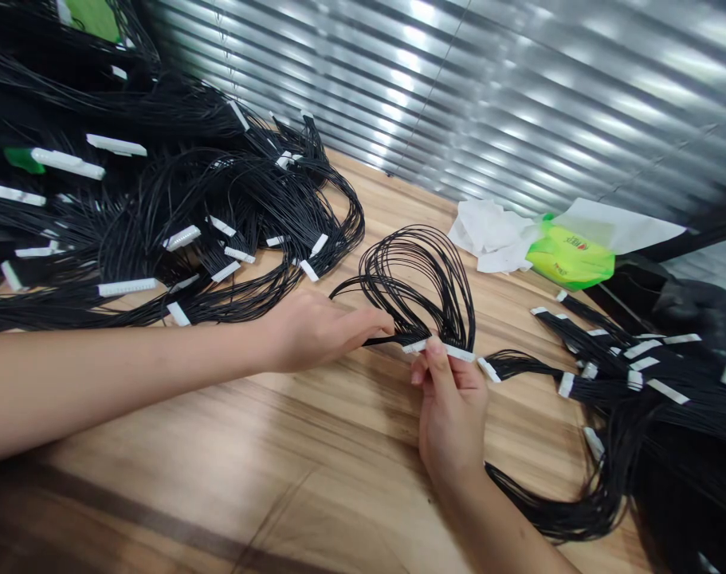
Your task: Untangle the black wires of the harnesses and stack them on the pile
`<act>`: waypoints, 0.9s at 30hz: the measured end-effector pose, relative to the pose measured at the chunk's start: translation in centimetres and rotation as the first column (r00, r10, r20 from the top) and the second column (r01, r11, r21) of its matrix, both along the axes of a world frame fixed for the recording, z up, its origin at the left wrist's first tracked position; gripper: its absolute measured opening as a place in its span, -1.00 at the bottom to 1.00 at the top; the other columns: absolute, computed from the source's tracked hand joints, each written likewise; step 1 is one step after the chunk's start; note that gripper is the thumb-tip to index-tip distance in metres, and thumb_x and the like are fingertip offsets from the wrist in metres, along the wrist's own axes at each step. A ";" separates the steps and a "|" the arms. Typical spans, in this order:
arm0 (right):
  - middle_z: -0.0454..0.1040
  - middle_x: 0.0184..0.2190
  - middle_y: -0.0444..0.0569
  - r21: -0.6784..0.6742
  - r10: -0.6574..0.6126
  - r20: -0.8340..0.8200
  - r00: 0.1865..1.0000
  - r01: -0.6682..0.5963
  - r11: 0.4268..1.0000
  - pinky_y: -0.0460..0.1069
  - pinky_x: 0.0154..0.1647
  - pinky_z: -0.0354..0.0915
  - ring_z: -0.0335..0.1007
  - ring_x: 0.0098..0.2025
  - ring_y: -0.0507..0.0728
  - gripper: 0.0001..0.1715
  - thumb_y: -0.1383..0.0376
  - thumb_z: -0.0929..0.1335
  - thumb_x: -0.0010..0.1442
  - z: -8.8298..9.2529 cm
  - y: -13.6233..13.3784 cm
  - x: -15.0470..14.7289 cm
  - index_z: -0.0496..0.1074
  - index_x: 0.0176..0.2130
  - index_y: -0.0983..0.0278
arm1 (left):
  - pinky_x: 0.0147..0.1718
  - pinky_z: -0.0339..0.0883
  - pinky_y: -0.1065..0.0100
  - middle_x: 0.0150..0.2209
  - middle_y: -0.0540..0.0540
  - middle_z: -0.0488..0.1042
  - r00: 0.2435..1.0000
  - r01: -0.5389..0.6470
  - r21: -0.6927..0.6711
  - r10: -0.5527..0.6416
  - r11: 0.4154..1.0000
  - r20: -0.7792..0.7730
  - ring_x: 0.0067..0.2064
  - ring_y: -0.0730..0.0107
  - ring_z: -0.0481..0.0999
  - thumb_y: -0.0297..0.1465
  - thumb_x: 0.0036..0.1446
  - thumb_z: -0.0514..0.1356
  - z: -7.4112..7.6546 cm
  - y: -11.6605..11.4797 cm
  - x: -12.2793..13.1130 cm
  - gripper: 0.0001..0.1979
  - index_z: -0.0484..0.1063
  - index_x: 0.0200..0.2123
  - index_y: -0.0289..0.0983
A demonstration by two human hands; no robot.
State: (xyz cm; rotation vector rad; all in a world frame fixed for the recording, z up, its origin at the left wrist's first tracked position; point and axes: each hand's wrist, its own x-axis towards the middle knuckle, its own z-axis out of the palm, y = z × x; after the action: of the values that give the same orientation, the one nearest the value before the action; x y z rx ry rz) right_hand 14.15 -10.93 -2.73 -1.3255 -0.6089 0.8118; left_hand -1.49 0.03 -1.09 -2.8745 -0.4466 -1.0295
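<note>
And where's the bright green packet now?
In the head view, the bright green packet lies right of centre on the wooden table, just right of the crumpled white tissues and in front of the slatted blinds.

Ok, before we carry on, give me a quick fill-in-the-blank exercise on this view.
1. The white-fronted connector in view is pinched by the person's ____ hand.
2. The looped wires beyond it are coloured ____.
3. The larger wire pile lies on the person's ____ side.

Missing words: right; black; left.
</note>
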 end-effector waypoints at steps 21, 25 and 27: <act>0.26 -0.67 -0.24 -0.013 -0.004 0.002 1.000 0.004 1.000 -0.07 -0.49 0.08 0.12 -0.57 -0.03 -0.65 0.09 0.45 0.04 0.0 0.0 0.1 0.39 -0.53 0.30 | -0.52 0.20 0.50 -0.40 0.18 0.58 0.998 0.052 0.128 -0.048 0.990 -0.038 -0.48 0.67 0.46 -0.54 0.20 0.08 0.0 0.6 -0.3 -0.61 0.39 0.04 -0.06; 0.27 -0.66 -0.24 -0.022 -0.003 0.033 0.999 0.004 1.000 -0.06 -0.49 0.08 0.13 -0.57 -0.03 -0.66 0.08 0.44 0.04 0.0 0.0 0.1 0.41 -0.51 0.30 | -0.50 0.21 0.51 -0.46 0.20 0.56 0.998 0.033 0.126 -0.026 0.991 -0.052 -0.51 0.66 0.42 -0.55 0.18 0.10 -0.2 0.6 -0.3 -0.58 0.36 0.07 -0.05; 0.27 -0.67 -0.24 -0.030 -0.004 0.047 0.999 0.006 1.000 -0.06 -0.49 0.08 0.13 -0.57 -0.02 -0.65 0.08 0.43 0.04 0.0 0.0 0.1 0.41 -0.50 0.30 | -0.51 0.20 0.51 -0.49 0.20 0.54 0.998 0.031 0.131 -0.025 0.991 -0.052 -0.53 0.65 0.41 -0.55 0.18 0.10 -0.2 0.6 -0.3 -0.57 0.37 0.06 -0.05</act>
State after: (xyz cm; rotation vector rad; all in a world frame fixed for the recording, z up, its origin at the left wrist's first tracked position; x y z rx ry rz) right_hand 14.22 -10.91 -2.69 -1.3761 -0.6322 0.7905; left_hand -1.81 0.60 -1.25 -2.7894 -0.3226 -0.9505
